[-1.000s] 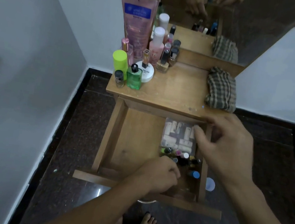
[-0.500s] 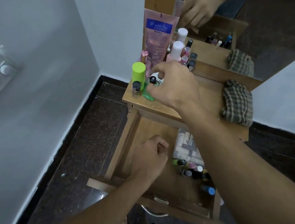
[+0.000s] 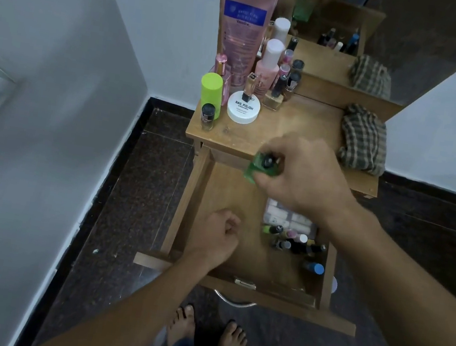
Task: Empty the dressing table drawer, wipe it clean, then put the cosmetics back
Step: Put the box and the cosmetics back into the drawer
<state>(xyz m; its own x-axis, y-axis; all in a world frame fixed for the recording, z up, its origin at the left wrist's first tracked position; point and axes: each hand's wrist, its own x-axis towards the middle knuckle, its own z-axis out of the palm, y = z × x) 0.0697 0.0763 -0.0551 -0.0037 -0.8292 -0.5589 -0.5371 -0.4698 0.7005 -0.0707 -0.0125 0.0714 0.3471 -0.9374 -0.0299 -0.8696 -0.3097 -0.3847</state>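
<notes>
The green bottle (image 3: 260, 167) hangs over the back of the open drawer (image 3: 184, 204), just off the table's (image 3: 301, 124) front edge, with the right hand's (image 3: 302, 177) grip clamped on it. The left hand (image 3: 219, 237) lies fisted on the drawer floor, with nothing visible inside. A fingertip hold could slip and drop the bottle onto the small bottles (image 3: 293, 240) along the drawer's right side.

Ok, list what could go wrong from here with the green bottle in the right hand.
1. The right hand pinches the green bottle by its top, tilted, above the open drawer; it might slip and drop.
2. The nail polish bottles crowd the drawer's right side; a bottle set down carelessly there could topple them.
</notes>
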